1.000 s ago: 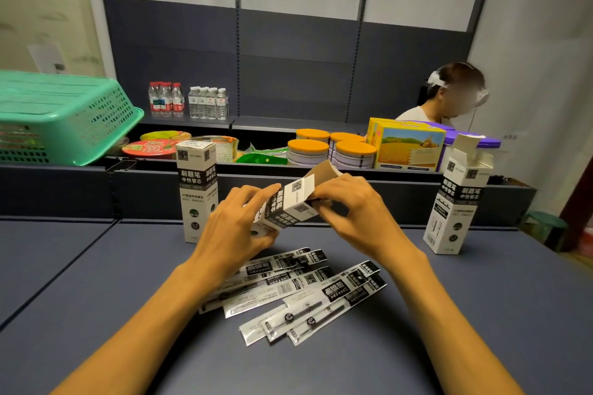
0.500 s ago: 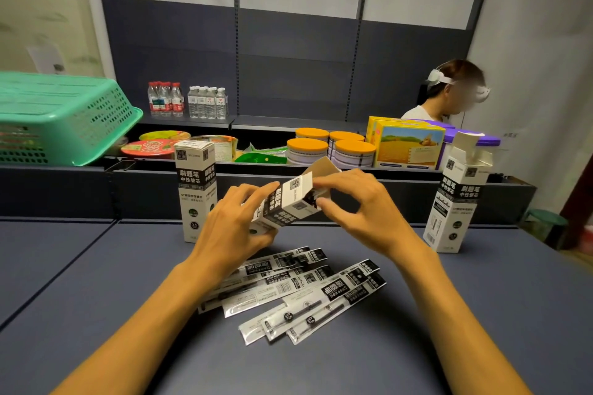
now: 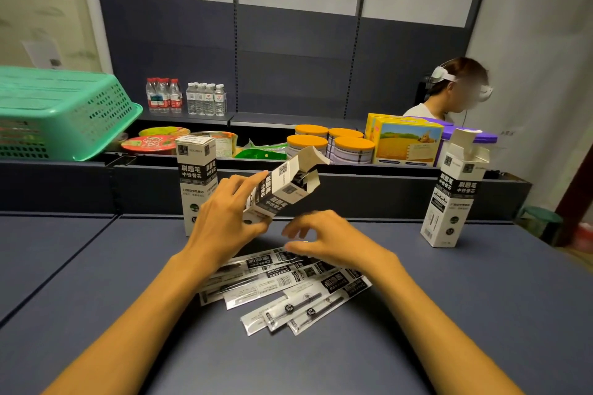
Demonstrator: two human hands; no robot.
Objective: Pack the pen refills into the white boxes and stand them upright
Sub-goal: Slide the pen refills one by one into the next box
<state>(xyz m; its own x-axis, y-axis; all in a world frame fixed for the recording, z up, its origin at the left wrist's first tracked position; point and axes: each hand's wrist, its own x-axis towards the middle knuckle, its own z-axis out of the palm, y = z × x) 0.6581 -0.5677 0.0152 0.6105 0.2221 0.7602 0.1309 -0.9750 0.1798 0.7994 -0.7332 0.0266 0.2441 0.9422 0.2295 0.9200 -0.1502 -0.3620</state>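
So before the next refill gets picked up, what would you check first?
1. Tilted white cardboard box held firmly: ok, the left hand grips its lower end.
2. Its top flaps open: ok, the mouth faces up and to the right.
3. Right hand free: ok, it holds nothing, fingers loosely curled above the pile.
4. Packaged pen refills available: ok, several lie loose on the grey table.
5. Room left inside the box: cannot tell, the inside is dark.
6. Other boxes upright: ok, the closed white box and the open-topped white box both stand.
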